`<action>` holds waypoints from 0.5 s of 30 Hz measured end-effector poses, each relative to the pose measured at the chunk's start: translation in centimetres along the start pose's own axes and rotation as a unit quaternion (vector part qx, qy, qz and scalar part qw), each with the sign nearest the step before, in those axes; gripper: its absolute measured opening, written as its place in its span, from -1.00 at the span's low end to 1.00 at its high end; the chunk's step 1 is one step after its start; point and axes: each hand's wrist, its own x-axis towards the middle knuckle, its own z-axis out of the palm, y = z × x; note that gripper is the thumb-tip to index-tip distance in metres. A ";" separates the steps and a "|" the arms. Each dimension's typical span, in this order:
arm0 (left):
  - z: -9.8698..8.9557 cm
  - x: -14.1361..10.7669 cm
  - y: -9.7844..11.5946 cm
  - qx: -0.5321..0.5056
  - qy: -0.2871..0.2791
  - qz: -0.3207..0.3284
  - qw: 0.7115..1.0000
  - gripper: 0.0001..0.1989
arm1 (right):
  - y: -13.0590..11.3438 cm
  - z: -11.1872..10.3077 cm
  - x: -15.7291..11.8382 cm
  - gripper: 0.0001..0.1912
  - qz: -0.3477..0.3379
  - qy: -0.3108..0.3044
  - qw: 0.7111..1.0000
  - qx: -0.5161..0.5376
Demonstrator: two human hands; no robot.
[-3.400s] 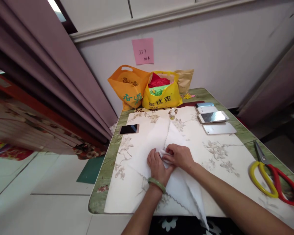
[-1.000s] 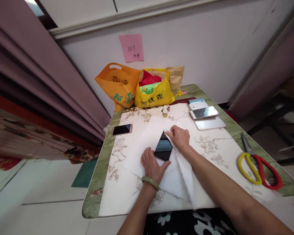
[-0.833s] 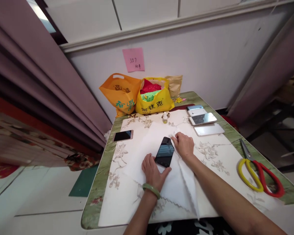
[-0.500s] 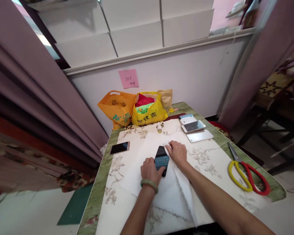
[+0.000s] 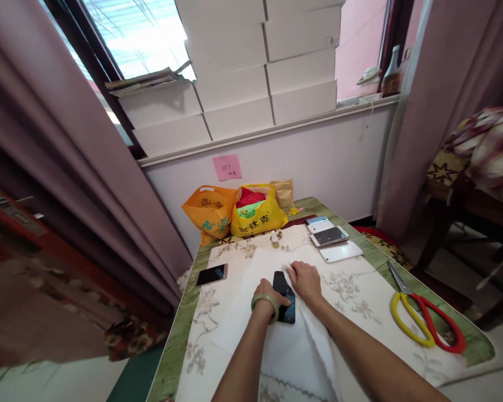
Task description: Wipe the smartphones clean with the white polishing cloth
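- The black phone (image 5: 279, 281) lay upright to the person's view near the middle of the counter (image 5: 175, 347), on a spread white cloth (image 5: 291, 353).
- The left hand (image 5: 270, 289) gripped the phone by its left side, thumb across the screen; the fingers underneath were hidden from me.
- The right hand (image 5: 305, 279) pinched a bunched fold of the cloth at the phone's upper right edge.
- The step, as I judged it, was working cloth against phone. Good practice called for a firm left hold, the thumb shifted clear of glass being covered, light even pressure, and a flat fold kept free of the resting forearm.
- Surface: green, marbled, partly covered by a pale floral mat (image 5: 377, 341). A second phone (image 5: 212, 274) lay at the left edge, several white phones (image 5: 342, 252) at the right, beyond the scissors (image 5: 426, 319). A small bottle (image 5: 274, 240) stood near the back.
- Rear: an orange bag (image 5: 209, 211) and a yellow bag (image 5: 260, 222) stood against the wall, beneath a pink note (image 5: 227, 168).
- Room: white boxes (image 5: 235, 84) filled much of the window; mauve curtains (image 5: 29, 111) hung on both sides.
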 end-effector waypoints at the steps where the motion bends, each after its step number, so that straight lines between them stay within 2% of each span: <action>1: 0.0 0.1 0.1 -0.044 -0.004 -0.009 0.999 -0.33 | 0.0 0.0 -0.1 -0.72 0.001 -0.002 1.000 -0.001; 3: 0.3 0.1 0.0 -0.115 -0.015 -0.014 0.993 -0.34 | -0.1 -0.1 -0.1 -0.71 0.004 -0.006 1.000 0.001; 6: 1.1 -0.3 -0.7 -0.193 -0.046 0.009 0.980 -0.49 | -0.1 0.0 -0.2 -0.69 0.009 -0.006 1.000 0.018; 9: 1.9 -0.8 -1.7 -0.279 -0.066 0.040 0.957 -0.63 | 0.1 0.0 -0.1 -0.66 0.014 0.014 0.998 0.062; 11: 2.1 -0.9 -2.5 -0.363 -0.082 0.048 0.927 -0.67 | 0.4 0.0 -0.2 -0.62 0.020 0.024 0.996 0.085; 12: 2.1 -0.8 -2.8 -0.433 -0.096 0.045 0.895 -0.67 | 0.6 0.0 -0.3 -0.59 0.025 0.026 0.995 0.094; 13: 2.1 -0.6 -3.2 -0.517 -0.110 0.038 0.848 -0.67 | 0.9 0.0 -0.4 -0.56 0.032 0.030 0.993 0.113; 15: 2.2 -0.3 -3.6 -0.675 -0.126 0.009 0.727 -0.63 | 1.5 0.1 -0.5 -0.53 0.054 0.043 0.977 0.203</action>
